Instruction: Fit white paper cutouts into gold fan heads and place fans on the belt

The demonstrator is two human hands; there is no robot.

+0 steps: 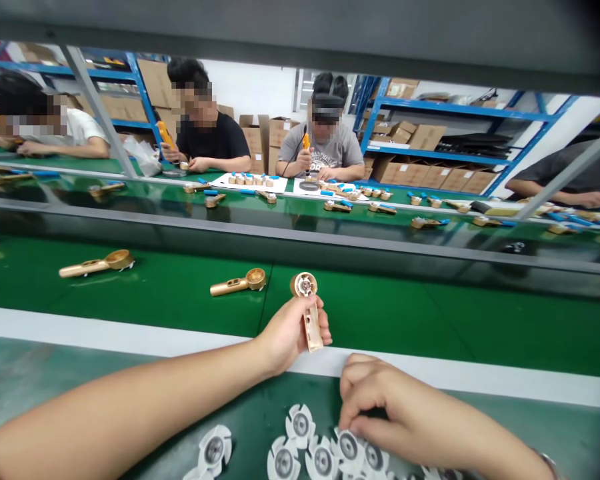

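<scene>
The left hand (287, 333) is up in front, forearm stretched in bare from the lower left, fingers curled shut around something with the thumb across the top. The right hand (385, 407) sits lower, palm down, fingers bent and bunched together, forearm running off to the lower right.

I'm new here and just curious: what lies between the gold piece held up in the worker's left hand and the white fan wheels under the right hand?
In the head view, only a white strip along the green belt's edge and dark green worktop.
</scene>
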